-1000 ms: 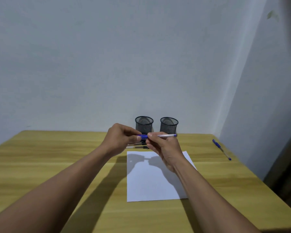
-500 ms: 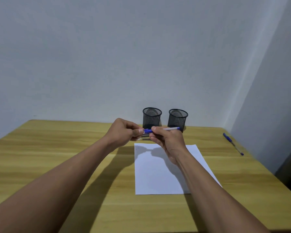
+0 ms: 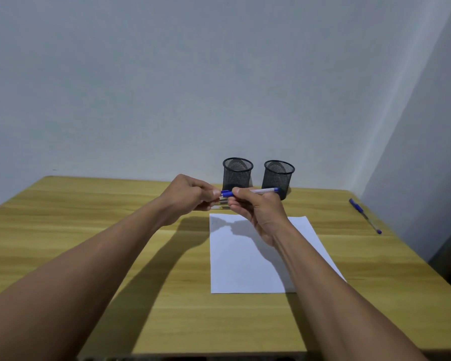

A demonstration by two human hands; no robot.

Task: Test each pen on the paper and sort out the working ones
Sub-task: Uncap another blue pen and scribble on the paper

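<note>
I hold a clear-barrelled blue pen level above the table, between both hands. My left hand pinches its blue cap. My right hand grips the barrel. A white sheet of paper lies flat on the wooden table, just below my hands. A few more pens lie beyond the paper's far edge, mostly hidden by my fingers. Two black mesh pen cups, one on the left and one on the right, stand at the back by the wall.
Another blue pen lies alone near the table's right edge. White walls close the back and the right side. The table's front edge runs along the bottom of the view.
Both hands keep the same hold on the pen, and a little more of the blue cap shows between my fingers. The view has shifted, so the scene sits slightly left of before.
</note>
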